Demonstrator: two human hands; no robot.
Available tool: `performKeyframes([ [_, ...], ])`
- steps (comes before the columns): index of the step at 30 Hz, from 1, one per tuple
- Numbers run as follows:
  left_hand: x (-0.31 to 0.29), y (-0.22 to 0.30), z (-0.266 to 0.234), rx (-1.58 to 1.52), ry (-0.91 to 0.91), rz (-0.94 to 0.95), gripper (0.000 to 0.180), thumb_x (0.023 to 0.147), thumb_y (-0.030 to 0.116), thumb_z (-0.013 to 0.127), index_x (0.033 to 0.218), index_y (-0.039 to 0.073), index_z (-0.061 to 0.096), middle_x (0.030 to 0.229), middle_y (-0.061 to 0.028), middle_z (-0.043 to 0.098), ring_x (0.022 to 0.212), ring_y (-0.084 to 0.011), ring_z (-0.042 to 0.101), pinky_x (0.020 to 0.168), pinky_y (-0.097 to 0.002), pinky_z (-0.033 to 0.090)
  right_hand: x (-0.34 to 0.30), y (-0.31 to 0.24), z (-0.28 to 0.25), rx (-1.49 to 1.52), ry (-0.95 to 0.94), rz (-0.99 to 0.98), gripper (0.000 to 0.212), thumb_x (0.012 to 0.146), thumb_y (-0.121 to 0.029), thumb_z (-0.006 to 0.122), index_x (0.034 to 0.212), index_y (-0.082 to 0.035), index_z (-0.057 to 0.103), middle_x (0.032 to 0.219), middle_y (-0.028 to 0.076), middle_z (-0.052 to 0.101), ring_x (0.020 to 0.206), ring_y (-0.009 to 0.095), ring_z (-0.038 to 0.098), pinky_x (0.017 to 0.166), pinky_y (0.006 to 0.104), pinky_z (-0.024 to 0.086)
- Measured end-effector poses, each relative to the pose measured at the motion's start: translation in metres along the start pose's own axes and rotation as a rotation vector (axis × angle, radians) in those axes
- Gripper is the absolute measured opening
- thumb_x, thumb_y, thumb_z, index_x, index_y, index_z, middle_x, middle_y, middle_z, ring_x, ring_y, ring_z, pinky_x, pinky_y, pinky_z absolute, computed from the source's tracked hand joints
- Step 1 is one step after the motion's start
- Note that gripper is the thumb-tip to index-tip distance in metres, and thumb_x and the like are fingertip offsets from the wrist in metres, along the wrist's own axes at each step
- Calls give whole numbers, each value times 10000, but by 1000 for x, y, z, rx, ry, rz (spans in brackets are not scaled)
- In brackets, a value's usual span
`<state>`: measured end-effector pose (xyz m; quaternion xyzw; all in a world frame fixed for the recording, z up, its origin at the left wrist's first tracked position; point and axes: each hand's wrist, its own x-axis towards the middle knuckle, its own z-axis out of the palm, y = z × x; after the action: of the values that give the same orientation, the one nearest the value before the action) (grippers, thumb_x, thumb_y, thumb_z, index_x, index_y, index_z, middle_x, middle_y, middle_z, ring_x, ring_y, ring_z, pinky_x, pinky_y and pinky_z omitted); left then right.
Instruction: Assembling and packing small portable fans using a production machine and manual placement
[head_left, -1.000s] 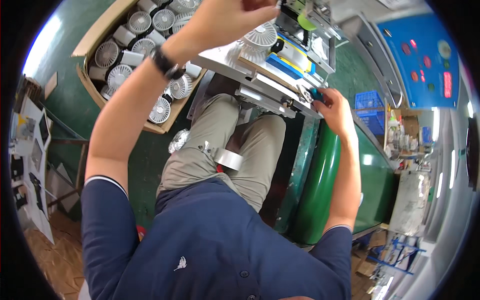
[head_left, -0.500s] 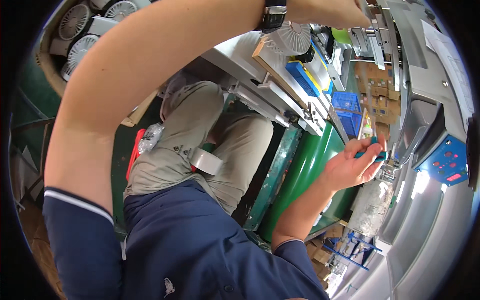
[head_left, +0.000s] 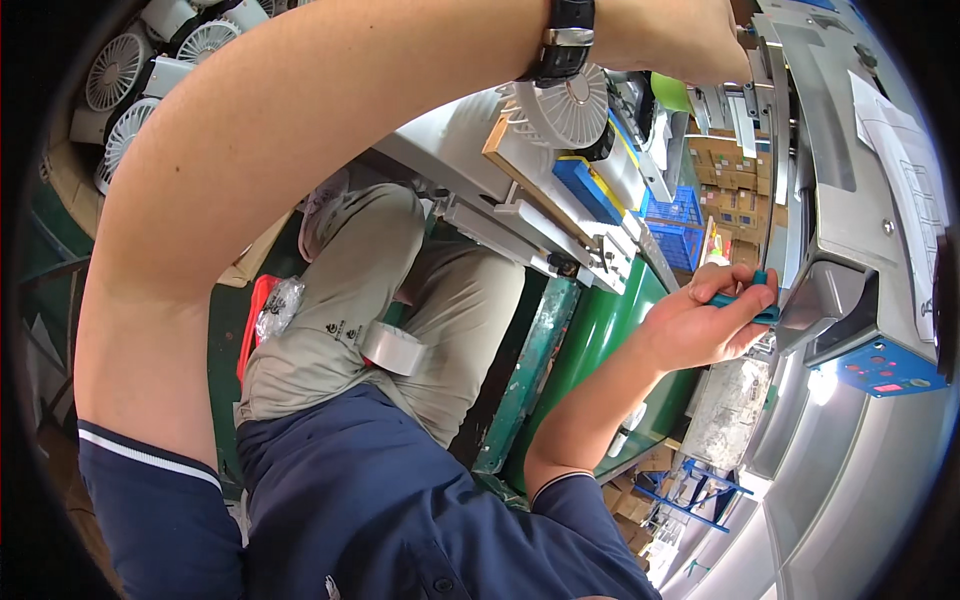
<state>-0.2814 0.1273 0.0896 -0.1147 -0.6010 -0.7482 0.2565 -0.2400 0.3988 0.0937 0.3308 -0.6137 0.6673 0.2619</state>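
My left arm, with a black watch [head_left: 568,40] at the wrist, crosses the top of the view. My left hand [head_left: 690,40] is by the metal rods of a grey machine [head_left: 840,130]; its fingers are mostly hidden or cut off. Below it, my right hand [head_left: 705,315] is closed on a small teal tool [head_left: 745,300], whose kind I cannot make out, beside the machine's lower end. Under my left wrist, a white fan [head_left: 570,100] rests on a fixture with a blue block [head_left: 588,188]. A yellow-green piece [head_left: 670,92] is near the rods.
A blue control panel [head_left: 885,368] and paper sheets [head_left: 900,150] are on the machine. A tape roll [head_left: 393,348] lies on my lap, near a red object [head_left: 256,315] with clear plastic. A carton [head_left: 75,185] of white fans stands upper left. Blue crates [head_left: 675,225] and cardboard boxes [head_left: 735,170] stand farther off.
The view has shifted, so the fan and fixture sit slightly lower left. My right hand still grips the teal tool, now closer to the machine's panel end. My left hand stays at the rods.
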Motion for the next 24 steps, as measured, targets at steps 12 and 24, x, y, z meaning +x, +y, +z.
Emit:
performKeyframes([
  [12,19,-9,15,-43,-42,-61,245,913,100,617,793,-84,725,716,-136,672,644,-229,620,627,-334,546,-25,-47,37,135,-101,249,262,1141,-194,532,1336,-54,637,906,56,665,545,75,409,536,229,307],
  [24,24,-3,30,-49,24,-60,230,920,100,655,810,-78,748,718,-128,692,641,-219,634,630,-326,547,3,-52,32,732,-460,633,281,1144,-100,451,1318,-48,665,737,-9,536,509,77,319,510,250,249],
])
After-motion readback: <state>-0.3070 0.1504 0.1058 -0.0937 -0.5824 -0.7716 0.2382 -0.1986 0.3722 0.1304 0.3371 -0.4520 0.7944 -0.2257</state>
